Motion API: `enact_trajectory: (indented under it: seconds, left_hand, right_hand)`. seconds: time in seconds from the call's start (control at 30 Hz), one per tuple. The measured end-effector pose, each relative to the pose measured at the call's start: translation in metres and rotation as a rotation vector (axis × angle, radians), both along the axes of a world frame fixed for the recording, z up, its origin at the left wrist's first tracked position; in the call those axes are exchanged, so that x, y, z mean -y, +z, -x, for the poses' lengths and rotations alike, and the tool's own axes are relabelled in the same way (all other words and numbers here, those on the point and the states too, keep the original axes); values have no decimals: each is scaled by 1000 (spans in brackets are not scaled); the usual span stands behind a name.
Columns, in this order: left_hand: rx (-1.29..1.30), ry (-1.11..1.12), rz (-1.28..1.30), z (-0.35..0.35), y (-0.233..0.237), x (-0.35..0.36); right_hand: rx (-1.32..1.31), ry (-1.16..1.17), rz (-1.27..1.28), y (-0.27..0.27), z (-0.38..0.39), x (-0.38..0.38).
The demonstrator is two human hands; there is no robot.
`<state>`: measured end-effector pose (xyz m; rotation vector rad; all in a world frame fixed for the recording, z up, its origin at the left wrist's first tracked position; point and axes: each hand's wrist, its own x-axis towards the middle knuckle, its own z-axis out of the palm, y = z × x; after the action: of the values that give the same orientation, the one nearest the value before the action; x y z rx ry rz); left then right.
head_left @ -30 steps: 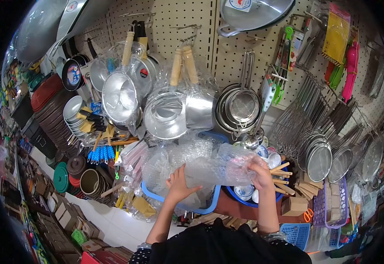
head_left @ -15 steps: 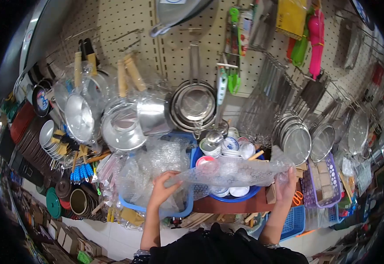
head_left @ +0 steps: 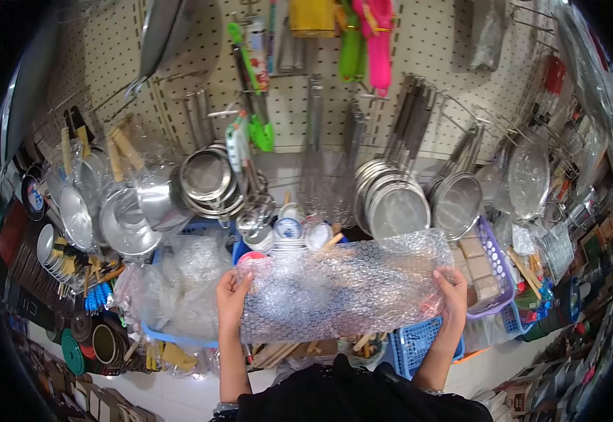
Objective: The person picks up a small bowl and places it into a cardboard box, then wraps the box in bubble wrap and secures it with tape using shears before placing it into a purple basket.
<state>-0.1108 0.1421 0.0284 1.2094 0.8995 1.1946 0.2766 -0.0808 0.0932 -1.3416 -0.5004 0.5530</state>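
Observation:
A clear sheet of bubble wrap (head_left: 342, 285) is stretched flat between my two hands in front of me. My left hand (head_left: 232, 295) grips its left edge and my right hand (head_left: 454, 292) grips its right edge. Behind the sheet a blue bowl holds small white and blue ceramic dishes (head_left: 289, 232). To the left, a blue basket (head_left: 153, 334) is filled with more clear plastic wrap (head_left: 187, 281).
A pegboard wall (head_left: 426, 63) carries hanging metal strainers (head_left: 394, 204), steel pots (head_left: 127, 218) with wooden handles, tongs and coloured utensils. A purple basket (head_left: 493, 257) with wooden blocks stands on the right, a blue crate (head_left: 415, 344) below it. Stacked plates and lids sit far left.
The bubble wrap has been pulled out of the blue basket and spread wide into a flat sheet. My hands moved apart. My head turned right, shifting the shelves leftward.

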Motion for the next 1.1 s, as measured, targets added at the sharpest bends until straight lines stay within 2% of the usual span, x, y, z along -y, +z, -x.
enact_trajectory:
  seconds: [0.07, 0.17, 0.37, 0.47, 0.57, 0.63, 0.67, 0.77, 0.9, 0.97, 1.0, 1.07, 1.1]
  left_hand:
    - [-5, 38, -23, -24, -5, 7]
    - [-31, 85, -24, -59, 6, 28]
    - [-113, 9, 13, -94, -37, 55]
    - [-302, 99, -117, -110, -74, 72]
    - [-483, 166, -167, -131, -80, 97]
    - [-618, 185, -182, -141, -77, 110]
    - [-615, 180, -178, -145, -73, 115]
    - [-858, 161, -61, -161, -32, 131]
    - [-1083, 530, -505, -181, -29, 146]
    - [-1162, 704, -638, -204, -11, 162]
    - [-1087, 621, -695, -210, -19, 172]
    - [-935, 143, -599, -225, -20, 190]
    - [-870, 36, -547, -236, -33, 197]
  right_hand:
    - [-85, 41, 31, -1, -23, 15]
    - [25, 129, 7, -22, -65, 37]
    - [96, 143, 103, -41, -111, 62]
    - [173, 182, 221, -56, -137, 67]
    - [208, 192, 259, -77, -150, 67]
    - [217, 171, 256, -95, -151, 65]
    - [352, 140, 372, -104, -153, 66]
    - [360, 140, 491, -127, -147, 61]
    - [-101, 143, 283, -140, -116, 46]
    - [38, 169, 343, -156, -110, 42]
    - [111, 164, 327, -162, -104, 38]
    - [206, 143, 359, -174, -89, 32]
    - [250, 154, 343, -171, -80, 28]
